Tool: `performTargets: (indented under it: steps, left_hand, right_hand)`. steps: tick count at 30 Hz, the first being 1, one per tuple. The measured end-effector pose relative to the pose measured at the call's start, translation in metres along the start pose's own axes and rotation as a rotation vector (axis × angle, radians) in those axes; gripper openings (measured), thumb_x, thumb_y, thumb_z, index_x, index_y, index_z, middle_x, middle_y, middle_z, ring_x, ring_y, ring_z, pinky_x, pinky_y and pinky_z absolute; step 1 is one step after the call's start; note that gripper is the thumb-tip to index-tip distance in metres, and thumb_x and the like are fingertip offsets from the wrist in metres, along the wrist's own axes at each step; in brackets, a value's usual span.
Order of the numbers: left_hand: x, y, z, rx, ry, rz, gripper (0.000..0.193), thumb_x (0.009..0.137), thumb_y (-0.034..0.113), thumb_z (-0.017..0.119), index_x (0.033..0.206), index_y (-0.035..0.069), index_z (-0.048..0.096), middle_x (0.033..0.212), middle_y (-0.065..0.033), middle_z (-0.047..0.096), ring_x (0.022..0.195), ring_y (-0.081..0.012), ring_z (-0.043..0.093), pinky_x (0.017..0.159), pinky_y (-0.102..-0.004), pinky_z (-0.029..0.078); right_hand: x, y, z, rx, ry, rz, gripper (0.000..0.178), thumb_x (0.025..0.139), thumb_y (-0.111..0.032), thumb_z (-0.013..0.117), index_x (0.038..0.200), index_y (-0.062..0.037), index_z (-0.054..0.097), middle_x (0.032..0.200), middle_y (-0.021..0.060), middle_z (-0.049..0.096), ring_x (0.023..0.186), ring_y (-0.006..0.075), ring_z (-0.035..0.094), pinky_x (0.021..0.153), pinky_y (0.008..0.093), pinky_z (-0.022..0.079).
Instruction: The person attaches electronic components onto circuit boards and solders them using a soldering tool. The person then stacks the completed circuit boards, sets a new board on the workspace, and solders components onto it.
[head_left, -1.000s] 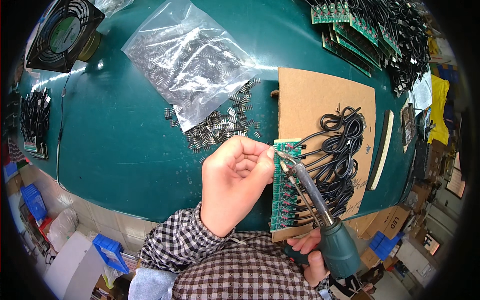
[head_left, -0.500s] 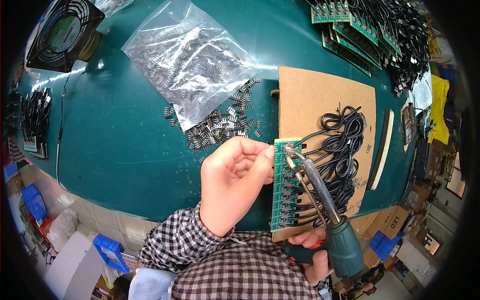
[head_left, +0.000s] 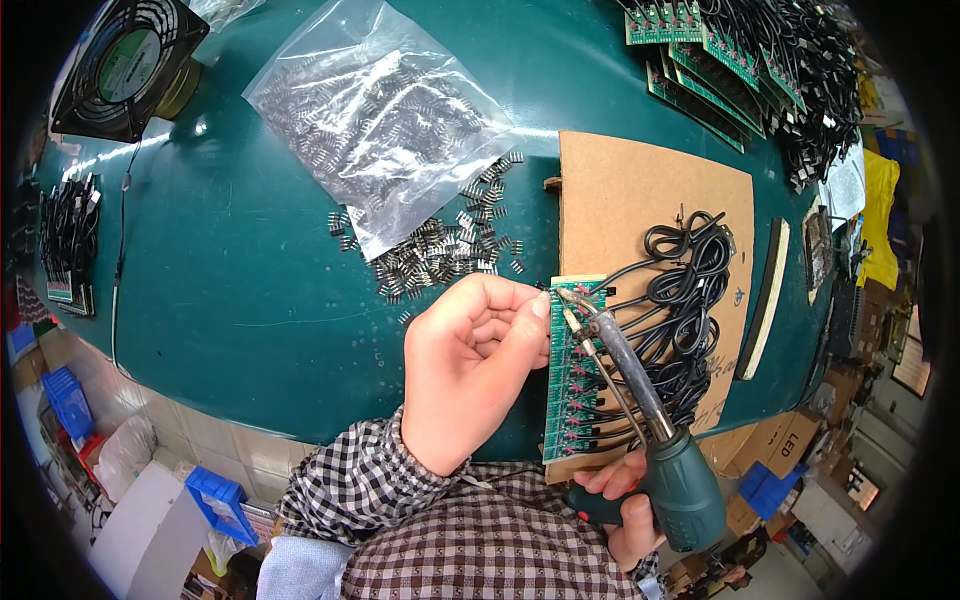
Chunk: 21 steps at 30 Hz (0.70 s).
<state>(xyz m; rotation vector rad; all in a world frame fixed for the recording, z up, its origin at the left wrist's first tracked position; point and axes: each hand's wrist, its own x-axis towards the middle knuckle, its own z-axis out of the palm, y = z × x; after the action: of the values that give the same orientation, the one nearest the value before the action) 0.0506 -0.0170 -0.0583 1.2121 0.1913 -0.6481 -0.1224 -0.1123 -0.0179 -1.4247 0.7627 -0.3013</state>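
Observation:
My left hand [head_left: 475, 365] is closed in a pinch at the upper left edge of a green circuit board [head_left: 560, 400]. A small black part [head_left: 541, 286] peeks out at its fingertips, mostly hidden by them. From the lower right, my right hand [head_left: 630, 510] grips the dark green handle of a soldering gun [head_left: 685, 490]. The gun's tip and thin solder feed tube reach the board's upper end, close to my left fingertips. Black coiled cables [head_left: 690, 290] run from the board to the right. Board and cables lie on a brown cardboard sheet [head_left: 650, 180].
Loose black pin headers [head_left: 430, 255] are heaped beside a clear plastic bag [head_left: 380, 120] full of them. A fan [head_left: 130, 75] stands far left. Cabled boards are stacked at the far right [head_left: 700, 70] and left edge [head_left: 70, 240]. A pale strip [head_left: 765, 300] lies right of the cardboard.
The soldering gun's tip has shifted slightly up and left along the board, nearer my left fingertips. My left hand keeps its pinch at the board's edge.

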Motion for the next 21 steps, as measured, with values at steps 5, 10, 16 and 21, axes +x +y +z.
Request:
performTargets:
  steps: [5, 10, 16, 21]
  left_hand:
    - [0.0002, 0.0000, 0.0008, 0.005, 0.003, 0.003, 0.011, 0.086, 0.005, 0.053, 0.089, -0.005, 0.054, 0.077, -0.0086, 0.061, 0.066, -0.0116, 0.061, 0.059, -0.0224, 0.052]
    - [0.0004, 0.0005, -0.0004, 0.013, -0.014, -0.008, 0.011, 0.086, 0.005, 0.054, 0.089, -0.006, 0.053, 0.079, -0.0072, 0.061, 0.069, -0.0073, 0.059, 0.061, -0.0191, 0.050]
    - [0.0003, -0.0004, -0.0009, 0.011, -0.011, 0.005, 0.011, 0.086, 0.005, 0.054, 0.089, -0.006, 0.053, 0.079, -0.0072, 0.061, 0.068, -0.0071, 0.059, 0.061, -0.0189, 0.050]
    - [0.0006, 0.0003, -0.0002, 0.001, -0.017, -0.002, 0.011, 0.086, 0.005, 0.054, 0.088, -0.006, 0.053, 0.079, -0.0075, 0.061, 0.068, -0.0074, 0.059, 0.061, -0.0191, 0.050]
  right_hand:
    - [-0.0007, -0.0023, 0.0014, 0.006, 0.018, -0.005, 0.040, 0.083, -0.026, 0.055, 0.099, 0.0079, 0.041, 0.072, 0.0112, 0.048, 0.063, 0.0207, 0.054, 0.065, 0.0433, 0.055]
    - [-0.0023, -0.0034, 0.0029, 0.013, 0.028, 0.015, 0.040, 0.082, -0.026, 0.056, 0.097, 0.0078, 0.042, 0.069, 0.0111, 0.047, 0.063, 0.0207, 0.054, 0.064, 0.0434, 0.055]
    - [-0.0014, -0.0054, 0.0045, -0.026, 0.047, 0.035, 0.043, 0.080, -0.030, 0.058, 0.096, 0.0071, 0.043, 0.069, 0.0101, 0.048, 0.061, 0.0209, 0.054, 0.065, 0.0440, 0.055]
    - [-0.0059, -0.0028, 0.0016, -0.016, 0.073, 0.060, 0.047, 0.079, -0.032, 0.060, 0.100, 0.0067, 0.044, 0.066, 0.0093, 0.049, 0.060, 0.0217, 0.054, 0.065, 0.0455, 0.054]
